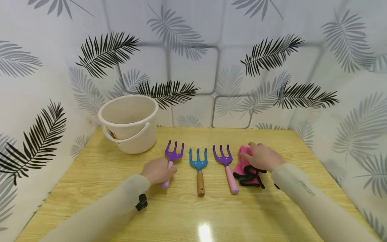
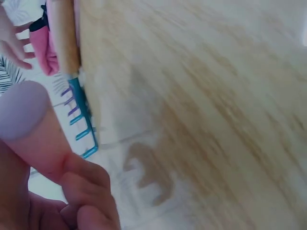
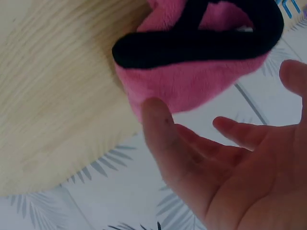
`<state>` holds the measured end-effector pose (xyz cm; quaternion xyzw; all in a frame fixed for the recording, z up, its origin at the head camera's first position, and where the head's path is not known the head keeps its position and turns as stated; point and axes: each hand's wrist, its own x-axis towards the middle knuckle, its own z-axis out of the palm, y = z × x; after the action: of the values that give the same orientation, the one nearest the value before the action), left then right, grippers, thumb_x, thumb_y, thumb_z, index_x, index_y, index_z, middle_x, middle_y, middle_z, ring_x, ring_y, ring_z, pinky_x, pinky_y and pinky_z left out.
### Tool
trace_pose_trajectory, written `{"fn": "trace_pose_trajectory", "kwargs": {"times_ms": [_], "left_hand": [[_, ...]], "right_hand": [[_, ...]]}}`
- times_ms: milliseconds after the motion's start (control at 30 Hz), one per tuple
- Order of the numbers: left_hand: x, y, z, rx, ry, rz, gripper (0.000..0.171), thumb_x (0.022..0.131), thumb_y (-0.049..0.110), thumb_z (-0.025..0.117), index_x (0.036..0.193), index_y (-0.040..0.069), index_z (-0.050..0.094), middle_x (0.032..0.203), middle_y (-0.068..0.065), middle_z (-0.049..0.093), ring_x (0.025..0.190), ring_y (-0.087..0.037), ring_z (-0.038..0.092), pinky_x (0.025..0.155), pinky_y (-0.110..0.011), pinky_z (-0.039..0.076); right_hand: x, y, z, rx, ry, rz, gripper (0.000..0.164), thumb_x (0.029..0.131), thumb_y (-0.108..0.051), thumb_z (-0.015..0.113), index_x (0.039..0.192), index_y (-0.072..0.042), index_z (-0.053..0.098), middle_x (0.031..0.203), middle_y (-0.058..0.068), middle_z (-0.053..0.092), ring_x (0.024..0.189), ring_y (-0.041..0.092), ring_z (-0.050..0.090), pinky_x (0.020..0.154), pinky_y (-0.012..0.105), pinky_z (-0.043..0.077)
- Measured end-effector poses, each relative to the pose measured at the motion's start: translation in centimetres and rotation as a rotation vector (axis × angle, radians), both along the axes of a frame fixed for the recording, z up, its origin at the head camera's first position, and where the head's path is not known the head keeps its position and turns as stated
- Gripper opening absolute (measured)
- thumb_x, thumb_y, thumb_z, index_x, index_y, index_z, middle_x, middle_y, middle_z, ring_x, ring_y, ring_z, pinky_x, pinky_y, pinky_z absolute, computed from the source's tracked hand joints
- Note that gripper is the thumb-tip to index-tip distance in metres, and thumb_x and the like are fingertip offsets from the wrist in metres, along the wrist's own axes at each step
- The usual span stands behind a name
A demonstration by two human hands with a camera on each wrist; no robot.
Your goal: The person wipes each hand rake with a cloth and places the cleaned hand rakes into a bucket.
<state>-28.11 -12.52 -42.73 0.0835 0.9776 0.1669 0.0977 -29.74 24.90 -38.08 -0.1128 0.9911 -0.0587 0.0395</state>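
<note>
The head camera looks forward and down across the wooden tabletop (image 1: 175,211). The left-wrist camera, rolled sideways, looks low along that surface from beside the left hand (image 2: 79,196); the right-wrist camera faces the black-trimmed pink cloth (image 3: 177,84) up close. All three share this cloth.

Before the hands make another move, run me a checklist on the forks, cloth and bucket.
1. Left hand grips the left fork: ok, fingers curled round its handle.
2. Right hand grips the cloth: not ok, its fingers are uncurled.
3. Blue fork free of both hands: ok, it lies between the two purple ones.
4. Right fork free of both hands: ok.
5. Bucket upright: ok.
6. Bucket empty: cannot tell, its bottom is hidden.
</note>
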Motion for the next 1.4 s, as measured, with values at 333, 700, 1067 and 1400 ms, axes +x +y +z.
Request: {"fn": "trace_pose_trajectory", "kwargs": {"times_ms": [333, 700, 1067, 1400], "left_hand": [[1.8, -0.6, 1.2, 0.183, 0.054, -0.004, 0.032, 0.092, 0.041, 0.054, 0.074, 0.014, 0.055, 0.049, 0.002, 0.060, 0.045, -0.014, 0.056, 0.049, -0.031, 0.044], [3.8, 0.7, 2.6, 0.275, 0.027, -0.025, 0.028, 0.091, 0.038, 0.054, 0.092, 0.010, 0.054, 0.065, -0.004, 0.059, 0.046, -0.013, 0.057, 0.040, -0.028, 0.049], [5.4, 1.2, 2.6, 0.411, 0.002, -0.055, 0.032, 0.093, 0.033, 0.053, 0.105, 0.004, 0.052, 0.068, -0.007, 0.058, 0.044, -0.014, 0.056, 0.034, -0.025, 0.048], [6.3, 3.1, 2.8, 0.573, -0.112, -0.117, 0.029, 0.095, 0.032, 0.053, 0.104, 0.004, 0.050, 0.066, -0.008, 0.059, 0.043, -0.015, 0.055, 0.033, -0.024, 0.047]], "right_hand": [[-1.1, -1.5, -2.7, 0.020, -0.062, -0.062, 0.069, 0.084, -0.044, 0.064, 0.115, 0.012, 0.040, 0.086, 0.023, 0.056, 0.076, 0.030, 0.057, 0.065, 0.047, 0.053], [-1.5, -0.1, -3.2, -0.004, -0.053, 0.037, 0.062, 0.079, -0.014, 0.066, 0.126, 0.012, 0.037, 0.113, 0.042, 0.043, 0.093, 0.045, 0.054, 0.078, 0.055, 0.052], [0.6, -0.8, -1.5, -0.144, 0.242, 0.223, 0.065, 0.079, -0.009, 0.068, 0.140, -0.006, 0.044, 0.120, 0.023, 0.055, 0.094, 0.035, 0.056, 0.080, 0.055, 0.052], [4.3, -5.5, 2.2, -0.248, 0.513, 0.482, 0.069, 0.074, -0.004, 0.065, 0.139, -0.022, 0.050, 0.134, 0.016, 0.048, 0.117, 0.034, 0.044, 0.093, 0.058, 0.041]]}}
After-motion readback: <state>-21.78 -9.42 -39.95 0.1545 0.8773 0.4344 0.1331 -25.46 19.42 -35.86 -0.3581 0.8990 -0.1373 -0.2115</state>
